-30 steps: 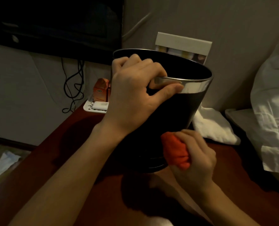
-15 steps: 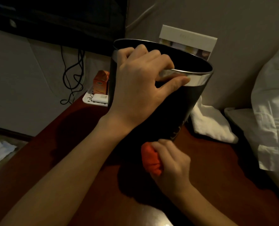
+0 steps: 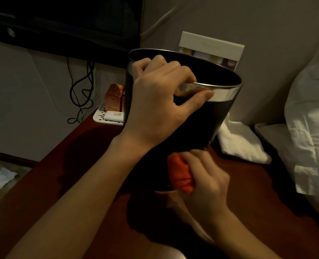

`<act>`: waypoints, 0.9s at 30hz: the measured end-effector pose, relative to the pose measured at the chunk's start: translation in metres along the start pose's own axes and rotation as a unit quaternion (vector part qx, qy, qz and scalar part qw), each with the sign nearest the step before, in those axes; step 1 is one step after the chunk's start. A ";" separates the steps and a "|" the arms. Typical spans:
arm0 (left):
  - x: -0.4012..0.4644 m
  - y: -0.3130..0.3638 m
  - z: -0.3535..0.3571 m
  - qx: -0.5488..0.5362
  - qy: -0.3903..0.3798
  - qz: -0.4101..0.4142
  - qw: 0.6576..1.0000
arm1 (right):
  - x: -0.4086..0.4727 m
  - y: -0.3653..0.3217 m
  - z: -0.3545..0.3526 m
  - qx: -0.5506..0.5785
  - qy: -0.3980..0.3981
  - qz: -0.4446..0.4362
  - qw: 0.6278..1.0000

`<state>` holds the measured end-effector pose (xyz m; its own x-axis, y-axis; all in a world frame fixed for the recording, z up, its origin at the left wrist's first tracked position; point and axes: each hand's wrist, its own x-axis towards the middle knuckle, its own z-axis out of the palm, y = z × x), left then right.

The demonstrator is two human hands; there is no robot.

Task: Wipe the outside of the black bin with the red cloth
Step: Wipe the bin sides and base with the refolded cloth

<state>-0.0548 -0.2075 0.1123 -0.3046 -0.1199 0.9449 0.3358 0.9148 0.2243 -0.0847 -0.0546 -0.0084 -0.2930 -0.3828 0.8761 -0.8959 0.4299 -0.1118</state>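
From the head camera, the round black bin (image 3: 207, 118), smooth with a shiny metal rim, stands on a reddish wooden table (image 3: 76, 174). The left hand (image 3: 160, 103) grips its rim, fingers curled inside. The right hand (image 3: 205, 182) clutches the bunched red cloth (image 3: 180, 173) against the bin's lower wall.

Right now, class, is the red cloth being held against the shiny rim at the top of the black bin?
No, the right hand grips the red cloth low against the black bin, near its base, while the left hand holds the rim.
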 end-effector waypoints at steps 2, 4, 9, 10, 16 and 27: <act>0.001 0.001 0.000 -0.001 0.000 -0.003 1.000 | 0.005 0.000 -0.002 0.000 0.041 0.015 0.999; 0.002 0.001 0.001 -0.005 0.002 -0.001 1.000 | -0.005 -0.006 0.007 -0.007 0.018 0.008 1.000; 0.002 -0.010 -0.004 -0.031 -0.015 0.017 0.999 | -0.005 -0.025 0.007 0.004 -0.087 -0.008 0.996; 0.003 -0.016 -0.008 -0.046 -0.018 0.009 0.999 | 0.007 -0.027 -0.005 0.033 -0.055 0.013 0.998; 0.004 -0.032 -0.018 -0.068 -0.005 -0.024 0.997 | 0.055 -0.001 -0.057 0.114 0.153 0.111 0.975; 0.001 -0.027 -0.018 -0.069 -0.023 -0.003 0.997 | 0.046 0.027 -0.047 0.139 0.116 0.126 0.975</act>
<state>-0.0479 -0.2393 0.1113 -0.3464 -0.1046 0.9322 0.4526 0.8518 0.2637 -0.1067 -0.0222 0.0509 -0.4615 -0.0844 0.8831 -0.8701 0.2369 -0.4321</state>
